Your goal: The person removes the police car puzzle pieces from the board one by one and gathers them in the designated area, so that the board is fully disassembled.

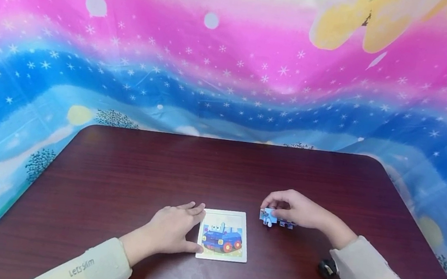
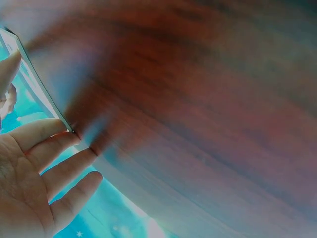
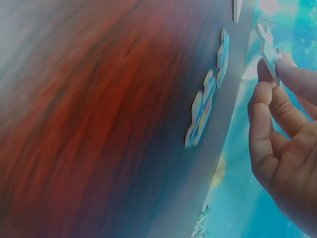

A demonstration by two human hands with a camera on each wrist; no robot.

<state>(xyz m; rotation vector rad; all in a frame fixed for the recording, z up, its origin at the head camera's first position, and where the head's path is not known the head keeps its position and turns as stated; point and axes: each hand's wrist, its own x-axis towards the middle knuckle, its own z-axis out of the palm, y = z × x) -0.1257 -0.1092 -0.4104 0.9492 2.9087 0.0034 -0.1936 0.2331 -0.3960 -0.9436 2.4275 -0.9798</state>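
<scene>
A small square puzzle board (image 1: pixel 246 244) with a white rim lies on the table, showing a blue truck with red wheels. My left hand (image 1: pixel 169 230) rests at its left side, fingers spread, with the thumb on the lower left corner and fingertips by the upper left corner. To the right of the board, my right hand (image 1: pixel 298 209) pinches a light blue jigsaw piece (image 3: pixel 269 52) between thumb and fingers, raised off the tabletop in the right wrist view. Loose jigsaw pieces (image 3: pixel 202 111) lie on the table near this hand, partly hidden by it in the head view.
The dark reddish-brown table (image 1: pixel 152 163) has rounded far corners. A colourful curtain (image 1: pixel 233 65) with snowflakes hangs behind and around it. A small black device (image 1: pixel 327 268) is at the right sleeve's cuff.
</scene>
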